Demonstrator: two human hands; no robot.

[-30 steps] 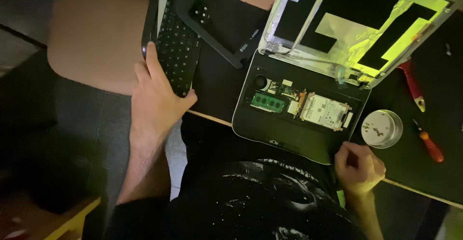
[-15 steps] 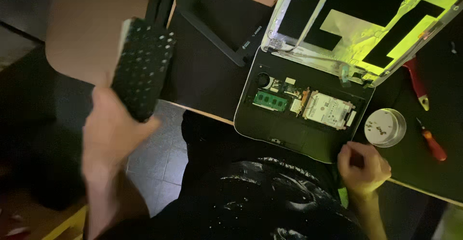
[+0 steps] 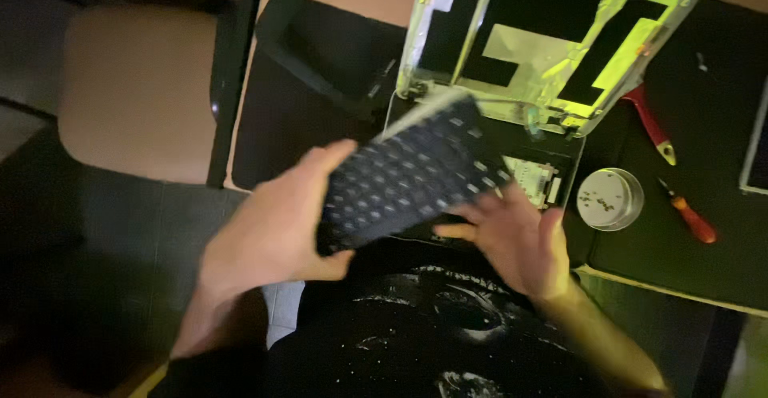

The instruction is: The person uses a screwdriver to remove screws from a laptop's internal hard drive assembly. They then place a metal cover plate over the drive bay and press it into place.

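Centrally, my left hand (image 3: 276,234) clamps one end of a black keyboard (image 3: 408,178), thumb on the keyed face and fingers wrapped beneath, so that the keyboard is held in the air, tilted, its far end raised toward the laptop lid. My right hand (image 3: 512,242) lies at the keyboard's lower right edge with fingers spread and loose; the fingertips touch or nearly touch that edge, and I cannot tell which. The two hands are apart, one at each end of the keyboard. Behind and partly hidden by the keyboard sits the opened laptop base (image 3: 560,162), dark, with a pale component (image 3: 532,178) showing just right of the keyboard. Its lid (image 3: 552,46) stands back, its inner face showing black patches and pale foil lit greenish. To the right of the base, on the dark counter (image 3: 712,254), stands a small round white dish (image 3: 610,198) holding tiny dark specks, probably screws, though they are too small to tell. Beyond the dish lies a red-handled tool (image 3: 650,124) with a yellowish tip, and nearer to me a small screwdriver (image 3: 686,212) with an orange-red handle; both are apart from the dish. A black frame piece (image 3: 316,70) lies left of the lid on the counter. Farther left, off the counter, is a tan chair seat (image 3: 136,94). My dark shirt (image 3: 432,326) with a pale print fills the lower foreground.
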